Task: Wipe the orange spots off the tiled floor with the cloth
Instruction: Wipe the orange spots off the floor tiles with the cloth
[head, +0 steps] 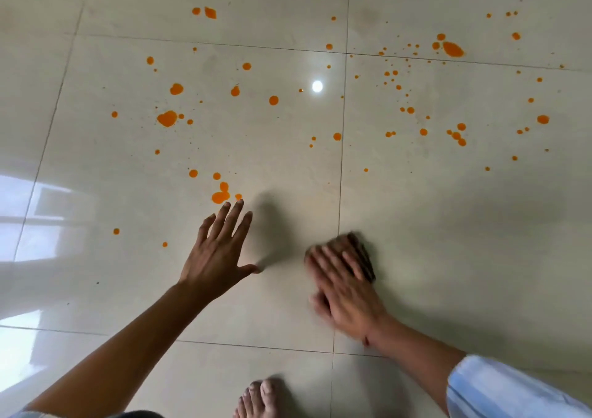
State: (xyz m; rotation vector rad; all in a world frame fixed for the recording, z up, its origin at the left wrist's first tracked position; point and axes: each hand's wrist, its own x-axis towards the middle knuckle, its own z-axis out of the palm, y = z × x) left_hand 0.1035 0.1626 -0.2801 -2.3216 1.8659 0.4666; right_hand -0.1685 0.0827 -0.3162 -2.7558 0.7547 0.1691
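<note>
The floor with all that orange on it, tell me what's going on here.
A person is crouched over a pale tiled floor, wiping it. The right hand presses a dark cloth flat on the tile; it is motion-blurred. The left hand is spread open beside it, empty. Around the cloth the tile looks free of spots, but orange spots cover the tiles farther out, the nearest cluster just past the left fingertips.

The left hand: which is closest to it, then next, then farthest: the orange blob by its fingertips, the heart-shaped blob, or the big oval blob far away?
1. Blob by the fingertips, just ahead of the left hand.
2. Heart-shaped blob, farther ahead, slightly left.
3. Big oval blob, far right.
</note>
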